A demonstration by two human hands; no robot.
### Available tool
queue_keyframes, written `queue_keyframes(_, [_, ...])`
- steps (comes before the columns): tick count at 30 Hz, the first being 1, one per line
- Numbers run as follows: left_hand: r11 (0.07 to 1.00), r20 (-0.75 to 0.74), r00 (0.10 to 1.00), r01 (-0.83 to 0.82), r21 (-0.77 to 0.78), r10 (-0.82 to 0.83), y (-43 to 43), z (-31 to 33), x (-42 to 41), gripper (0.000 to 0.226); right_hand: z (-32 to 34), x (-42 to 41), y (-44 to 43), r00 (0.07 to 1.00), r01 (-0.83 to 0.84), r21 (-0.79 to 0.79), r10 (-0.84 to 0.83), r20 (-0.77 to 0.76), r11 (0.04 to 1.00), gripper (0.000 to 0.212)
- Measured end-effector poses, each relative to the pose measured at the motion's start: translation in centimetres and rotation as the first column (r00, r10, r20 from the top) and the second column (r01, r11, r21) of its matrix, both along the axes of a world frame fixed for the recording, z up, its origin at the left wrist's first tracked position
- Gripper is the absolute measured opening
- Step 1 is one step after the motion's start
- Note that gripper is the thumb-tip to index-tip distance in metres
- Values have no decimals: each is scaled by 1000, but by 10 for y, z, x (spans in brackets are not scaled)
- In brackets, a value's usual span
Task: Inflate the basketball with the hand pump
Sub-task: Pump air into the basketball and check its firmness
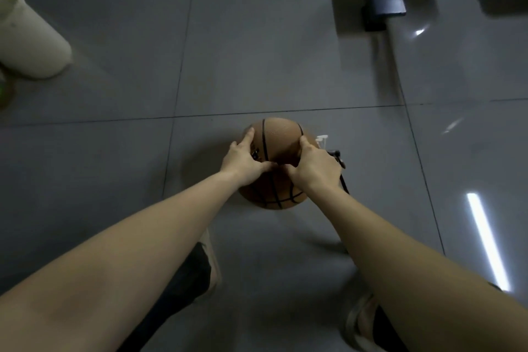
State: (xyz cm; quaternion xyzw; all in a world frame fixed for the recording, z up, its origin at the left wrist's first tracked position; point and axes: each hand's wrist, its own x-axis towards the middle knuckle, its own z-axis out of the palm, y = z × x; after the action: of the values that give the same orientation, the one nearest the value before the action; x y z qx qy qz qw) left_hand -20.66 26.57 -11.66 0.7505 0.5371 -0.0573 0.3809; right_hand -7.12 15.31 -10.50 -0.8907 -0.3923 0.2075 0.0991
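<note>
Your left hand (243,161) lies spread on the near-left slope of the basketball (281,137), forefinger stretched toward the far side and thumb pointing in toward the middle. It is wide and flat against the skin, and it holds nothing else. Your right hand (314,170) mirrors it on the near-right slope, also splayed. The two thumbs nearly meet on the top of the ball, so between them the hands press and steady it rather than wrap it. The ball sits on the grey tiled floor (257,51) straight ahead of you, just past your shoes (211,263), and your palms hide its near half. No valve shows on the bare far part, so it is probably under your hands or turned away. What the next move depends on is the hand pump (340,161). It is the dark, slim thing just right of the ball, right beside your right hand and partly hidden behind it. Its long axis runs near to far, leaning slightly left at the far end. A small white piece (323,140) sits just beyond it, against the ball's right edge, but you cannot tell what it is. Your right hand is clearly the nearer one to the pump, so it looks best to keep the left hand on the ball. Well off at the far left stands a pale cylinder (31,37).
</note>
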Motion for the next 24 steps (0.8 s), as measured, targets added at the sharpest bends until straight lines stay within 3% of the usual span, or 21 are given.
queue_keyframes(5, [996,44,999,3,-90,1,11,12,-13,117,8,1,3,998,-36,9,37,-46,999,63])
queue_keyframes(9, [999,11,1000,-23,-31,23,5,9,-8,115,6,-8,2,998,-29,-3,29,51,1000,66])
queue_keyframes(14, [984,-30,999,-33,-175,29,9,43,-4,133,58,21,-16,963,-110,-158,66,-263,981,81])
queue_keyframes(16, [993,-81,997,-21,-112,12,1,61,-3,133,97,38,-48,943,-180,-203,110,-316,962,63])
queue_keyframes(18, [995,-139,988,76,65,-67,-17,86,4,120,131,54,-95,942,-195,-256,108,-318,947,50])
queue_keyframes(20, [976,-99,988,136,171,-120,-48,115,18,100,159,70,-146,945,-148,-319,39,-324,936,66])
queue_keyframes(21, [975,-33,987,163,154,-160,-66,126,27,88,171,74,-172,936,-108,-340,-20,-353,934,81])
queue_keyframes(24, [911,152,914,394,-120,-375,-138,155,54,65,187,76,-233,863,-69,-390,-141,-486,918,116])
